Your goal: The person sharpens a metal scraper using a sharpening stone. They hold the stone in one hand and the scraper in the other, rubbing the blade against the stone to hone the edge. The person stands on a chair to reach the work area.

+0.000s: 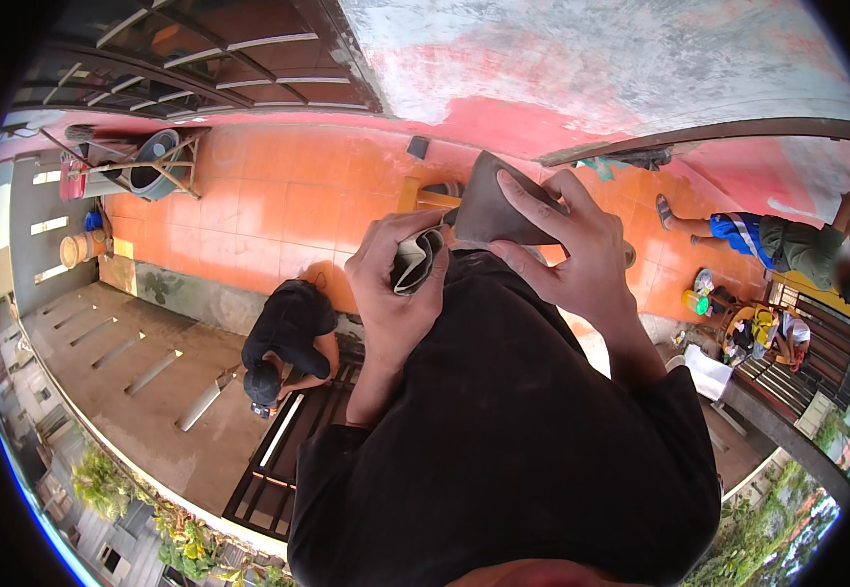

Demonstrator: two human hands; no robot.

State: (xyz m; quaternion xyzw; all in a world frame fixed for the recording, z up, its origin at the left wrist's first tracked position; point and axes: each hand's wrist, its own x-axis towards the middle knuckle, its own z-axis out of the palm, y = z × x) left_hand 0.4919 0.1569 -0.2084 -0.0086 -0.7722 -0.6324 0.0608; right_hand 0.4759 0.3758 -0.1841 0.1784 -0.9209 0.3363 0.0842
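Note:
My left hand (pixel 395 274) is closed round a curled, folded piece of sheet (pixel 417 256), dark with a pale side, its end showing beside my thumb. My right hand (pixel 567 245) grips a flat, dark grey sheet-like piece (pixel 488 201) with bent fingers across its face and the thumb near its lower part. The two hands are close together, in front of my dark shirt. Behind them a yellow wooden piece (pixel 407 196) stands on the orange tiled floor (pixel 288 196), partly hidden by what I hold.
A crouched person (pixel 283 333) works by a dark railing (pixel 273 460) on the left. Another person (pixel 797 245) reaches to the patchy pink wall (pixel 699 59) at right, near a seated person (pixel 792 333) among assorted items. A rack with tubs (pixel 151 161) stands at far left.

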